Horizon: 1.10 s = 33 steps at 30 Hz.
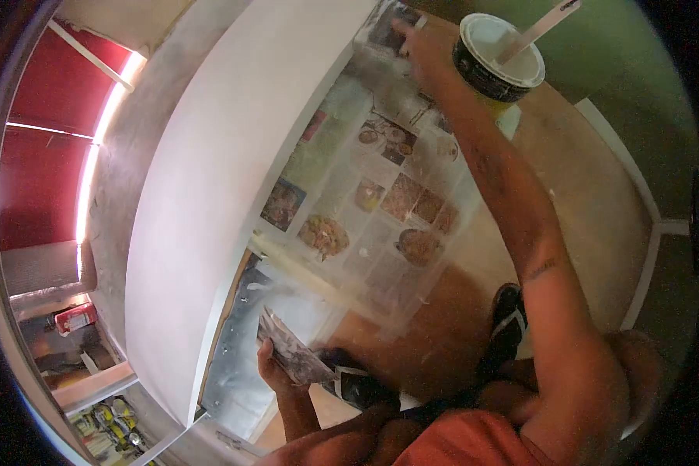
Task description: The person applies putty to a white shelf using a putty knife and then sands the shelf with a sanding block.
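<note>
My left hand (276, 369) is closed around a flat, smeared grey plate (293, 347) at the lower middle. My right hand (419, 45) reaches to the top of the view, over a dark, whitish-smeared patch (387, 29) beside the curved white panel (202, 155). Its fingers look bent, and what they hold, if anything, is too unclear to tell. Just right of that hand stands a bucket (485, 76) with pale contents and a stirring stick (547, 27) leaning out of it.
A plastic-like sheet printed with food pictures (365, 210) covers the floor between my hands. My shoes (509, 318) are at the lower middle. On the left are a red container (75, 318) and a box of yellow-and-black items (109, 427).
</note>
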Each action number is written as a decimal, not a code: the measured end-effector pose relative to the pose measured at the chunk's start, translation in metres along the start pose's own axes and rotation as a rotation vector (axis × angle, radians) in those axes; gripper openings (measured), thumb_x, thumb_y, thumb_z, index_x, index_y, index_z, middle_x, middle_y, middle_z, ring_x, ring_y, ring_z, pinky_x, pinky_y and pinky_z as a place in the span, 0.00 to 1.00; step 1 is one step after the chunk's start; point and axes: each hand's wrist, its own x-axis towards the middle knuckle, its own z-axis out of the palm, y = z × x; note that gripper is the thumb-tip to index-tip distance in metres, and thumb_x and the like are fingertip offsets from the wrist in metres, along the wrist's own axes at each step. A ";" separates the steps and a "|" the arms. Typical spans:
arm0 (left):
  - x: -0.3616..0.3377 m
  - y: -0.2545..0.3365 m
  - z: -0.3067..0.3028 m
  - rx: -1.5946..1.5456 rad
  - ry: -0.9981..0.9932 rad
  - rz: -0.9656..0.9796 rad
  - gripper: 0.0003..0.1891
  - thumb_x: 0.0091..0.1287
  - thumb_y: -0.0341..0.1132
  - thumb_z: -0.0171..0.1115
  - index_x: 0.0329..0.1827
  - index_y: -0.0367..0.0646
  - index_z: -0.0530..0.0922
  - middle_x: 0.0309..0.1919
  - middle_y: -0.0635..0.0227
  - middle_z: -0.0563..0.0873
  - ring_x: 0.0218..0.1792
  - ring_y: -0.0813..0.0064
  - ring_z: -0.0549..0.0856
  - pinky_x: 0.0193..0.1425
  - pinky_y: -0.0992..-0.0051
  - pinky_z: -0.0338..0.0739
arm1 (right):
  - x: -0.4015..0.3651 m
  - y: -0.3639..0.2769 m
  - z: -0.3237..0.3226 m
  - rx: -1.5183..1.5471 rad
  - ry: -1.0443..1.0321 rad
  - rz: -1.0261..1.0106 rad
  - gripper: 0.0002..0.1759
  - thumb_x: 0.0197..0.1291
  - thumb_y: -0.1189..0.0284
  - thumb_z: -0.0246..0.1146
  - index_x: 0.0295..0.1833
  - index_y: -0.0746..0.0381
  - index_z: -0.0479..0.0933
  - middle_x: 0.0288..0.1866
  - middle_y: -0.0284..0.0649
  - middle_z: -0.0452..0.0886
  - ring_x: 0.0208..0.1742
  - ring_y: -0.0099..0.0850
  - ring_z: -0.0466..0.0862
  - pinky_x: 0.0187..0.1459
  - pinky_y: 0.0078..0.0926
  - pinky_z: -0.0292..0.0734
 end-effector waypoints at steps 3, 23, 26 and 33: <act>-0.004 0.003 0.019 0.051 0.021 0.027 0.17 0.70 0.45 0.47 0.50 0.41 0.74 0.28 0.63 0.84 0.19 0.66 0.82 0.24 0.68 0.80 | -0.117 -0.037 0.036 -0.968 -0.243 -0.090 0.16 0.57 0.64 0.65 0.48 0.60 0.77 0.46 0.44 0.81 0.44 0.33 0.81 0.42 0.32 0.77; -0.019 0.017 0.009 0.024 -0.047 0.135 0.15 0.68 0.43 0.53 0.47 0.40 0.73 0.31 0.64 0.81 0.24 0.70 0.82 0.27 0.72 0.81 | -0.251 0.063 0.095 -0.623 -0.734 0.516 0.14 0.62 0.64 0.62 0.44 0.65 0.78 0.34 0.38 0.79 0.34 0.27 0.78 0.37 0.22 0.77; -0.019 0.015 0.002 0.043 -0.104 0.112 0.19 0.66 0.42 0.54 0.53 0.36 0.73 0.38 0.61 0.83 0.33 0.69 0.85 0.35 0.71 0.82 | -0.228 0.070 0.100 -0.024 -0.444 0.648 0.14 0.59 0.64 0.65 0.36 0.65 0.77 0.28 0.36 0.76 0.28 0.29 0.76 0.33 0.23 0.75; -0.016 0.014 -0.003 0.031 -0.145 0.064 0.20 0.66 0.42 0.53 0.54 0.36 0.72 0.38 0.62 0.83 0.34 0.68 0.84 0.36 0.69 0.82 | -0.097 0.115 0.041 -0.353 -0.528 -0.306 0.12 0.55 0.69 0.67 0.36 0.67 0.76 0.29 0.38 0.76 0.30 0.28 0.75 0.30 0.29 0.74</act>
